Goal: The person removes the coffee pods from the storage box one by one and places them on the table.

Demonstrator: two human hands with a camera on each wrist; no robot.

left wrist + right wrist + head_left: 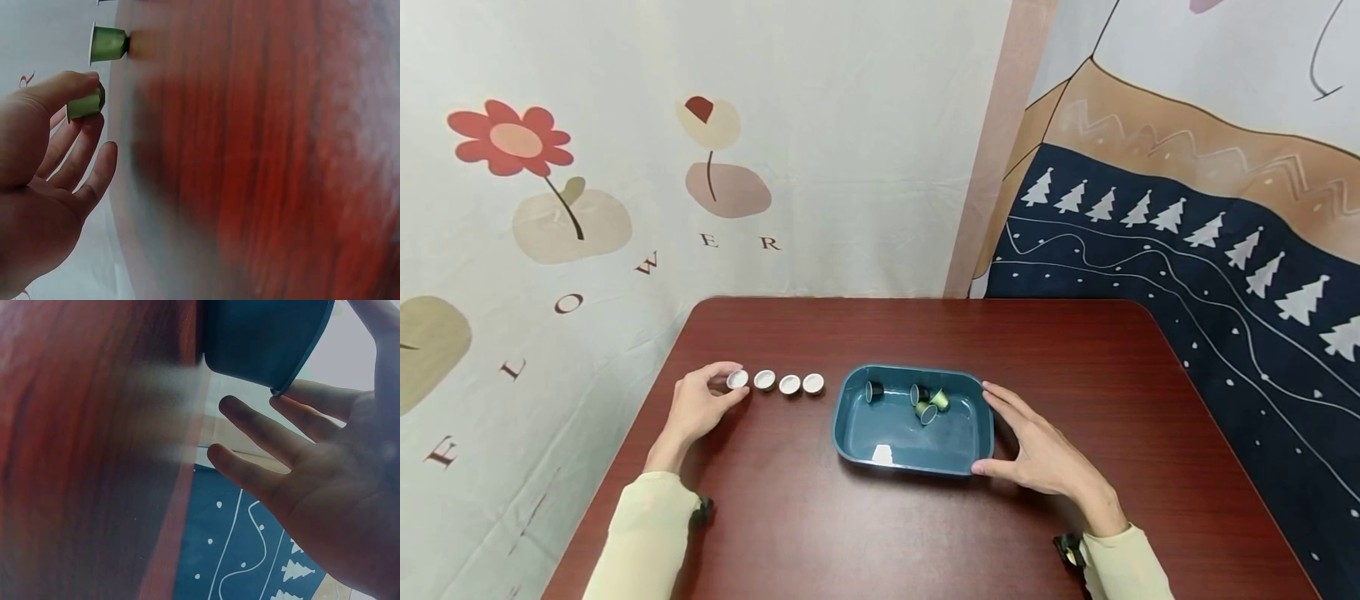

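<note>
In the head view my left hand (698,407) pinches a coffee capsule (737,380) by its sides, at the left end of a row. Its white lid faces up there; the left wrist view shows the green body of this capsule (86,104) between thumb and fingers. The neighbouring capsule (764,380) stands lid up, apart from my fingers. My right hand (1047,452) spans the right end of a blue-green tray (865,450), fingertips and thumb touching near its corners. In the right wrist view the fingers (265,434) are spread and fairly straight.
Two more white-lidded capsules (801,384) stand between the row's left part and the tray. Inside the tray lie several tipped capsules, some dark (874,391), some green (940,401). The reddish-brown table (880,533) ends at a printed curtain (850,208) behind.
</note>
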